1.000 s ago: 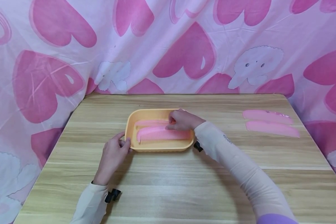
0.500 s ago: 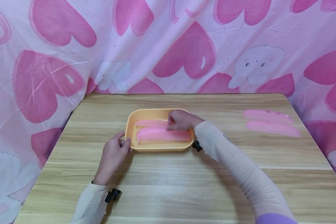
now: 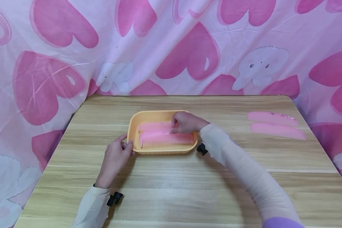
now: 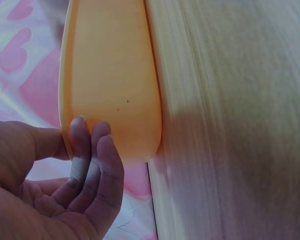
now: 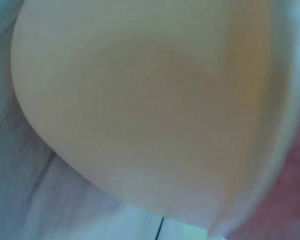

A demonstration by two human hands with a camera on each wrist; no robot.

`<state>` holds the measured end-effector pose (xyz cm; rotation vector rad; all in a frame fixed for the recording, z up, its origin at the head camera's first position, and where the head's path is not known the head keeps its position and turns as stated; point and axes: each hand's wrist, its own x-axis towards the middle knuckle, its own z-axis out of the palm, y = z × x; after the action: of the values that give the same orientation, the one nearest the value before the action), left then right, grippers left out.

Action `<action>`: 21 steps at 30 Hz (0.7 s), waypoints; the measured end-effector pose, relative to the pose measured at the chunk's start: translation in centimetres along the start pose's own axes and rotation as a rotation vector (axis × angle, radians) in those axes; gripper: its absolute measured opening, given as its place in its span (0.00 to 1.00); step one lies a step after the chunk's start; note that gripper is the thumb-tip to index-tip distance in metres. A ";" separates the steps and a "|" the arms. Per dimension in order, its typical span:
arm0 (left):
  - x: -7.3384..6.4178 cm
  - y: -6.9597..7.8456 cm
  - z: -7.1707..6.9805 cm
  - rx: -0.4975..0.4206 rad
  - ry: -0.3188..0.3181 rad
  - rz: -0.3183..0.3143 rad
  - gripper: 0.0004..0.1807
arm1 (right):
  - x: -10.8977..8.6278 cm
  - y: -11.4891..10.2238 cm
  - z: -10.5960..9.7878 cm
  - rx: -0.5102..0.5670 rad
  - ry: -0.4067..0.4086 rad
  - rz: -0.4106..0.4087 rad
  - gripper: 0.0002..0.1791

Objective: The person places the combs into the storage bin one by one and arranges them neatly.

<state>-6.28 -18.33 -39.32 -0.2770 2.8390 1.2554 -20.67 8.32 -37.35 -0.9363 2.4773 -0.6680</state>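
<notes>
Nearest the viewer, a wooden bench (image 3: 171, 193) extends in front of the tray. Short of the tray's left end lie a pale left sleeve (image 3: 92, 205) and the black clip (image 3: 115, 199) beside it; a pale right sleeve (image 3: 245, 171) with a purple cuff (image 3: 282, 222) slants in from the right of the tray. The left hand (image 3: 115, 160) is nearly closed, its thumb and bent fingers pinching the left end of the yellow-orange tray (image 3: 162, 152), which stands upright on the bench; the left wrist view shows the fingertips against the outer wall. Inside the tray, the front comb (image 3: 166, 140), pink, has its teeth toward the near wall. The right hand (image 3: 186, 123) reaches over the tray's right end, finger and thumb bent to a narrow pinch on this comb's back edge; the right wrist view is blurred and hides the fingertips. Behind it in the tray lies the rear comb (image 3: 152, 126), also pink, partly covered by the right hand. Well to the right of the tray lie a plain comb (image 3: 277, 130) and, just beyond, a decorated comb (image 3: 269, 117). Behind the tray and bench hangs a heart-patterned cloth (image 3: 142, 60).
</notes>
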 end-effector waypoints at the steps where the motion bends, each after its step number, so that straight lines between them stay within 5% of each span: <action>1: 0.0 0.0 0.0 -0.001 -0.001 0.002 0.26 | -0.2 0.0 -0.1 0.011 0.000 0.013 0.13; 7: 0.0 0.0 -0.1 -0.004 -0.003 0.008 0.26 | -1.6 -0.4 -0.4 0.023 0.017 0.020 0.13; 21: -0.1 0.1 0.1 0.002 -0.001 0.014 0.26 | -3.1 -0.8 0.7 -0.140 0.038 0.006 0.17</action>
<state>-6.21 -18.23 -39.30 -0.2565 2.8456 1.2553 -17.75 9.73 -36.85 -0.9749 2.5875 -0.5202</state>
